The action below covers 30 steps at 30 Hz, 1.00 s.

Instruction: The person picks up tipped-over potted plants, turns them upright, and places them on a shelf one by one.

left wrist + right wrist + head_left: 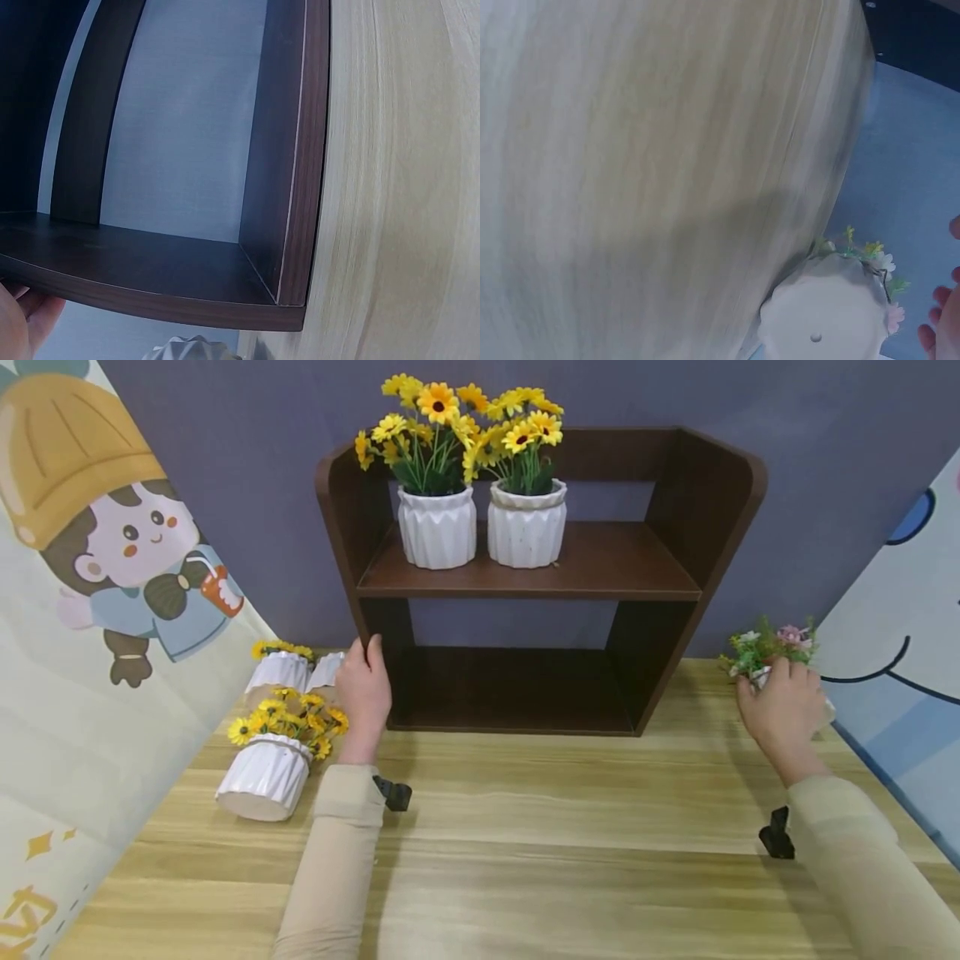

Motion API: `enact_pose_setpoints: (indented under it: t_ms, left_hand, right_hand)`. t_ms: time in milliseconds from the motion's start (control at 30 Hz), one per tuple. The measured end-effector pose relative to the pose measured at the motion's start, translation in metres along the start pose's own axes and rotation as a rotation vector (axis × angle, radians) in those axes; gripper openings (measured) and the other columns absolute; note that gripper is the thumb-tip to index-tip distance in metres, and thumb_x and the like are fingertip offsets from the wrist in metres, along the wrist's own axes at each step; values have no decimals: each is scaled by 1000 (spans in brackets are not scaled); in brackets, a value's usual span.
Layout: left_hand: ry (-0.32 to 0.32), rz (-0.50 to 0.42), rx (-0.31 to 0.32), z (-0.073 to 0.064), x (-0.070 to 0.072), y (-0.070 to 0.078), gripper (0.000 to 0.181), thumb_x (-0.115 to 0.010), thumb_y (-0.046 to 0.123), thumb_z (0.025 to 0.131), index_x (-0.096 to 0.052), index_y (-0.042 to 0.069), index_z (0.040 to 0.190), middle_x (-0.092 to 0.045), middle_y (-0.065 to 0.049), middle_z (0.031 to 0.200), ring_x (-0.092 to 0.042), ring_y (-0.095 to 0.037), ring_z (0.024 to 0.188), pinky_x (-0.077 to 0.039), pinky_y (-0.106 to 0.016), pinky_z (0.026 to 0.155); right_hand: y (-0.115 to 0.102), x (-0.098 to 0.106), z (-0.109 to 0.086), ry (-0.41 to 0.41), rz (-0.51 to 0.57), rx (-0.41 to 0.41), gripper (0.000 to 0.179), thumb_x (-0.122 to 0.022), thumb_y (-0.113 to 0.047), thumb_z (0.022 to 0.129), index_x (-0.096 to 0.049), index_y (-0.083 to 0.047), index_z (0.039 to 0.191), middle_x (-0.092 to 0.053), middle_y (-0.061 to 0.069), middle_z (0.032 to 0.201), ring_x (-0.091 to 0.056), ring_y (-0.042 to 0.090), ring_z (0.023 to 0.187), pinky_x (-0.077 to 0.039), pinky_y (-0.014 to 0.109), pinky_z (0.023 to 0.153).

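Note:
A dark brown two-tier wooden shelf (532,597) stands on the table against the wall. My left hand (363,693) grips the front edge of its left side panel, thumb to the inside. In the left wrist view, its fingers (41,326) lie against the panel's outer face. At the far right, a white pot (825,315) lies on its side, base toward the right wrist camera, with pink and white flowers (791,639) in it. My right hand (787,710) reaches over this pot, fingers loosely bent beside the flowers and apart from the pot in the wrist view.
Two white pots (437,527) of yellow flowers stand on the upper tier, toward the left. Left of the shelf, a tipped white pot (266,777) of yellow flowers lies on the wooden table (525,835), with two more pots (279,672) behind it. Printed panels flank both sides.

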<state>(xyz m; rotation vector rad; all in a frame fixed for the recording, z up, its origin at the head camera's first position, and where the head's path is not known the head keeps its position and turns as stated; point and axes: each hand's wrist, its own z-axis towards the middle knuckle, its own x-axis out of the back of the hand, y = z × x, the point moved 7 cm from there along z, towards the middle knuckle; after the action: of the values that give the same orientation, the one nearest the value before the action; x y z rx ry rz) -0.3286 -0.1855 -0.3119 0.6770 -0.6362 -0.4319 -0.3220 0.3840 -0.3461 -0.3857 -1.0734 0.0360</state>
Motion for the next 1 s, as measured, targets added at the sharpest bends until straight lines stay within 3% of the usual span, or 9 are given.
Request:
enact_pose_setpoints:
  t_ms: [167,400,567,700,867,1000]
  left_hand:
    - [0,-4,-1,0,0,1,43,-39,37,96,-53,1,79,-56,-20,72,-54,-41,68,-38,-47,59]
    - [-6,-2,-4,-1,-3,-2,40,-42,35,96,-54,1,78,-56,-19,71,-53,-40,65,-37,-46,57]
    - [-7,-1,-22,-1,-5,-1,43,-39,39,96,-54,1,79,-56,-19,71,-53,-39,65,-37,-46,56]
    - [-5,-6,-22,-1,-4,0,45,-38,40,96,-53,1,78,-54,-19,69,-52,-38,63,-37,-45,56]
    - [10,-3,-17,0,-2,1,46,-37,41,96,-53,1,79,-56,-20,71,-53,-40,65,-38,-46,56]
    - [9,2,-14,1,-1,0,47,-37,41,96,-54,1,81,-57,-20,73,-54,-40,67,-39,-47,57]
  right_hand:
    - [8,-14,7,-126,-62,16,58,-37,-32,94,-33,19,123,-25,40,126,-20,57,115,-17,64,91]
    - [18,-31,8,-254,-115,-26,57,-37,-27,91,-28,21,121,-21,46,119,-17,59,112,-16,64,89]
    - [22,-37,9,-281,-150,-57,59,-39,-26,91,-24,23,120,-16,52,119,-15,63,112,-14,65,90]
    - [25,-40,12,-308,-173,-99,67,-42,-26,88,-17,23,126,-4,56,123,-8,66,116,-10,67,92]
    - [29,-42,17,-363,-200,-142,81,-47,-27,86,0,14,137,12,56,125,4,69,117,-3,70,94]
    - [33,-41,17,-405,-228,-140,85,-50,-26,85,7,1,142,14,55,124,6,71,115,-1,73,93]
